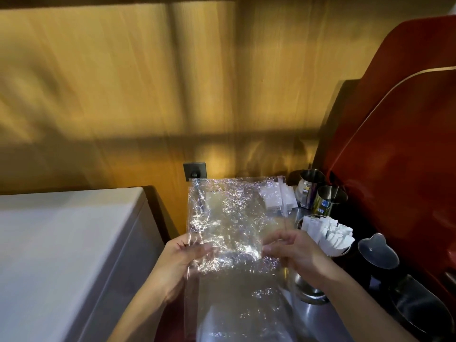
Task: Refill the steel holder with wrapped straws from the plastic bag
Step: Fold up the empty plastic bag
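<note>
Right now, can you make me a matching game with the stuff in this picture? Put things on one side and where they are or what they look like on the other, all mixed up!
Things:
1. plastic bag
2. wrapped straws
3. wall socket
4. empty steel cups

Places or looks:
A. on the wooden wall, behind the bag
B. standing at the back, near the red panel
C. clear and crinkly, held up by both hands
D. white, sticking out of a steel holder on the right

Pairs: 1-C, 2-D, 3-A, 4-B

Plastic bag point(229, 218) probably blocks holder point(328, 240).
</note>
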Action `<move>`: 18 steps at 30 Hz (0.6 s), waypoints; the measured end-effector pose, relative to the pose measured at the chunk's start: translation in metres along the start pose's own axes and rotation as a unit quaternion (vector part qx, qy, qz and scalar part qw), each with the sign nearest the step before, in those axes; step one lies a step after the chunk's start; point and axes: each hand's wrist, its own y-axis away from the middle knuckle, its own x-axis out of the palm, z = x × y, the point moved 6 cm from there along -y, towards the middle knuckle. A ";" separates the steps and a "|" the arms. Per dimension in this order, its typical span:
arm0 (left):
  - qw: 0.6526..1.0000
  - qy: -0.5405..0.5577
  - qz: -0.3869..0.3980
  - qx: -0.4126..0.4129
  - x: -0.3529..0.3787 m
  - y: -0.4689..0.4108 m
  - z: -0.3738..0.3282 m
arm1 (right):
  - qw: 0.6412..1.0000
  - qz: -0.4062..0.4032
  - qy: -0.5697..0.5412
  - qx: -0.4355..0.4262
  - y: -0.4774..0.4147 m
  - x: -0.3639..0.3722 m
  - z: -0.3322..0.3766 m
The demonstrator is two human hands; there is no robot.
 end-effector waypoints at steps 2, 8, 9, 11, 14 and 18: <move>1.000 -0.007 -0.013 -0.002 -0.002 0.000 -0.001 | 1.000 -0.014 0.009 -0.010 0.000 -0.003 0.002; 1.000 -0.021 -0.020 0.010 -0.008 0.001 -0.007 | 0.999 -0.032 0.028 -0.022 0.001 -0.010 0.008; 0.999 -0.025 -0.015 0.014 -0.009 0.002 -0.008 | 0.999 -0.028 0.029 -0.024 0.000 -0.011 0.010; 0.999 -0.031 -0.009 0.017 -0.011 0.004 -0.011 | 0.999 -0.018 0.018 -0.024 -0.002 -0.014 0.012; 0.999 -0.021 0.003 0.027 -0.009 0.007 -0.016 | 1.000 0.007 -0.006 -0.014 -0.006 -0.022 0.015; 0.999 0.005 0.002 0.054 -0.003 0.009 -0.020 | 0.996 0.043 -0.078 -0.010 -0.011 -0.035 0.014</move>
